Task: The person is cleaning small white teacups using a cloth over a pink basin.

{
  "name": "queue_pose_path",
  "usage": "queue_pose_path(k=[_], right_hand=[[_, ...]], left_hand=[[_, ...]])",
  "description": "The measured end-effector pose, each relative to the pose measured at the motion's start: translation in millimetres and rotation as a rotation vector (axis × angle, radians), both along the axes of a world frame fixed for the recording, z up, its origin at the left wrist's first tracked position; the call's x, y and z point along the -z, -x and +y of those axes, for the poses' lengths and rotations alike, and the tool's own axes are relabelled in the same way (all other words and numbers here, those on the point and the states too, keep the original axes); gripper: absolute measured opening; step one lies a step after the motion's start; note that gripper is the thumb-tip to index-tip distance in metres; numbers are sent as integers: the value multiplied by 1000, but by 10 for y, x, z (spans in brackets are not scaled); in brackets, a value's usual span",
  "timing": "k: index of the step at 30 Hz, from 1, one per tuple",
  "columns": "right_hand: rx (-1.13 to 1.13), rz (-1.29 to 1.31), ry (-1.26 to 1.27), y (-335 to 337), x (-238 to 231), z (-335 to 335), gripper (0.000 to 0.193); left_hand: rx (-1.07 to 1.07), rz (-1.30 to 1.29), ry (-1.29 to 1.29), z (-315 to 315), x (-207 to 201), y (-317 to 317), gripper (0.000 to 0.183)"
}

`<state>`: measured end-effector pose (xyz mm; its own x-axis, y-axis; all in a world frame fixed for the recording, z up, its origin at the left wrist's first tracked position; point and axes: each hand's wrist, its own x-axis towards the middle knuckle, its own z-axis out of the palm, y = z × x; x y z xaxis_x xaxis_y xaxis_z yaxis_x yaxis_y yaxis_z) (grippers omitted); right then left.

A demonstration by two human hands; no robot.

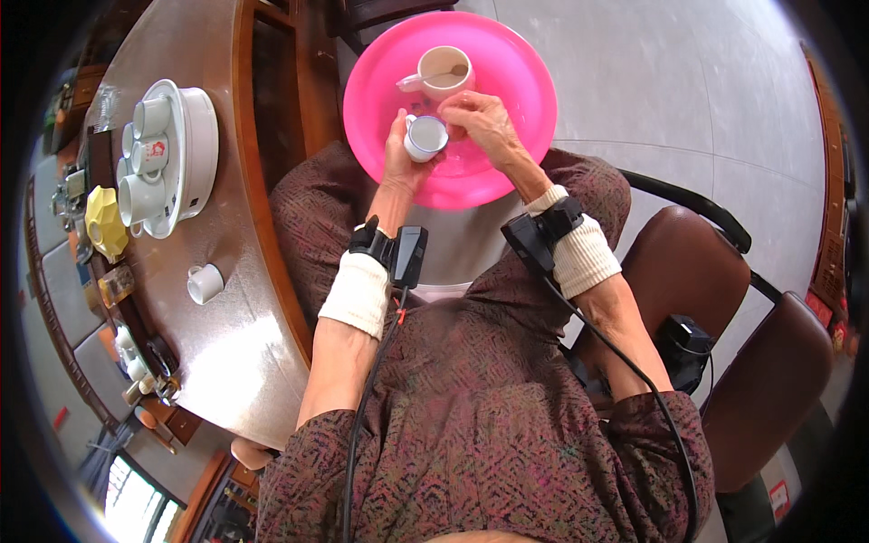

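Note:
My left hand [398, 164] is closed around a small white cup [426, 136] with a blue rim, its mouth tipped up towards me. Just to the right of this cup is my right hand [487, 129], its fingers bent together in a pinch. Whatever those fingers hold, if anything, is too small to make out. Both hands are over a round pink plastic basin [527, 86] in front of my knees. Beyond them, a larger cream mug [445, 63] stands in the basin, with a spoon [444, 72] leaning in it.
On the wooden table [237, 362] to my left, a white oval tray [201, 149] carries several white cups. A lone white cup [205, 283] lies nearer, beside a yellow faceted object [107, 223]. Brown padded chairs [683, 262] stand at my right. Cables run along both my arms.

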<state>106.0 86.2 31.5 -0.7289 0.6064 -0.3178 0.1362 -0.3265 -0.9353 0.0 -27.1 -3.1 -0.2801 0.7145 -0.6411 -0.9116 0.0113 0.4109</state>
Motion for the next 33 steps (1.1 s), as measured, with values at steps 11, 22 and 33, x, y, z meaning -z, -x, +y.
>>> queue_pose_path(k=[11, 22, 33], right_hand=[[-4, 13, 231, -8, -38, -13, 12], [196, -606, -539, 10, 658, 201, 32], [52, -186, -55, 141, 655, -101, 25]], left_hand=[[121, 27, -179, -53, -80, 22, 52], [117, 584, 518, 162, 434, -56, 47], [44, 1288, 531, 233, 371, -338, 40]])
